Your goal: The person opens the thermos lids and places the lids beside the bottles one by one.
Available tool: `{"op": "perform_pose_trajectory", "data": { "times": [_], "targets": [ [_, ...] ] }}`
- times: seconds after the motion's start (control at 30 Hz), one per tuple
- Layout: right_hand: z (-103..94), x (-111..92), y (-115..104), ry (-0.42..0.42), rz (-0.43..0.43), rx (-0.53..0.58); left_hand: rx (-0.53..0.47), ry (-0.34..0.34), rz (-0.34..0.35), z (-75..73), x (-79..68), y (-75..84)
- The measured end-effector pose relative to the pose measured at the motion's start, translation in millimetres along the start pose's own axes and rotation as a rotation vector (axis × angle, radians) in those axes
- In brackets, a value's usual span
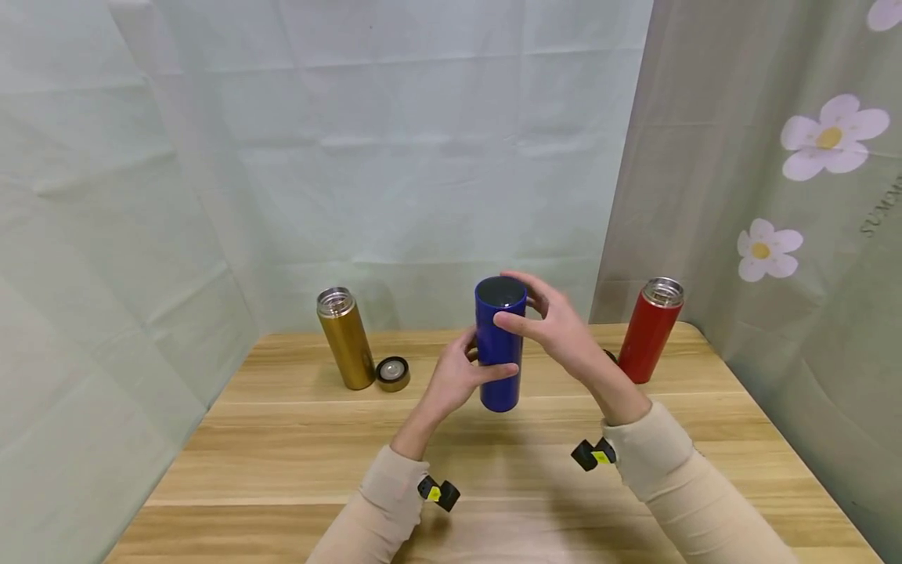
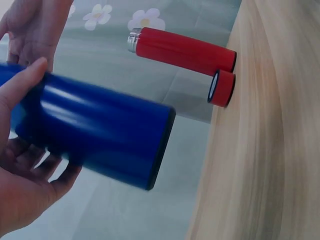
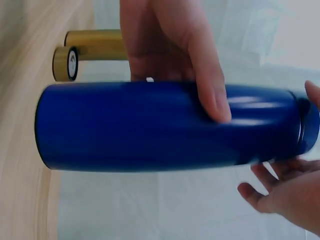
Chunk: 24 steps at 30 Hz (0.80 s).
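Observation:
A blue flask (image 1: 499,352) with its lid (image 3: 310,127) on top is held upright above the table. My left hand (image 1: 454,377) grips its body, thumb across the front, as the left wrist view also shows. At the upper end, my right hand (image 1: 557,325) has its thumb on the near side and its fingers behind, around the lid. A thin seam between lid and body shows in the right wrist view. The right fingertips behind the flask are partly hidden in the head view.
An uncapped gold flask (image 1: 347,341) stands at the back left, its lid (image 1: 392,374) beside it, inner side up. On the right stands an uncapped red flask (image 1: 648,335); its red lid (image 2: 224,88) lies next to it. Curtains surround the wooden table (image 1: 282,454).

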State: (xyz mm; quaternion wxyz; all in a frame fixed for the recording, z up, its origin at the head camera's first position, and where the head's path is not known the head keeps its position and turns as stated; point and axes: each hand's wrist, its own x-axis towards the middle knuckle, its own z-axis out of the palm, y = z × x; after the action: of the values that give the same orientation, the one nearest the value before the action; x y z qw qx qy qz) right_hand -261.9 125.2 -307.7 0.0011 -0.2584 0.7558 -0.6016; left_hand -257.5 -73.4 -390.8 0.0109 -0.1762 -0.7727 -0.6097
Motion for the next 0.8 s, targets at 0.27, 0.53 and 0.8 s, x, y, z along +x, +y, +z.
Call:
{"op": "perform_pose_trajectory", "data": {
  "times": [0.27,0.53,0.8],
  "targets": [
    [8.9,0,0,0.083,0.017,-0.014,0.012,0.038,0.037,4.0,1.2,-3.5],
    [5.1,2,-3,0.101,0.034,0.017,-0.023,0.042,0.026,2.3,1.2,-3.2],
    [-5.4,4,-3,0.034,0.044,0.010,-0.015,0.008,0.038,1.5,0.8,-3.0]
  ]
}}
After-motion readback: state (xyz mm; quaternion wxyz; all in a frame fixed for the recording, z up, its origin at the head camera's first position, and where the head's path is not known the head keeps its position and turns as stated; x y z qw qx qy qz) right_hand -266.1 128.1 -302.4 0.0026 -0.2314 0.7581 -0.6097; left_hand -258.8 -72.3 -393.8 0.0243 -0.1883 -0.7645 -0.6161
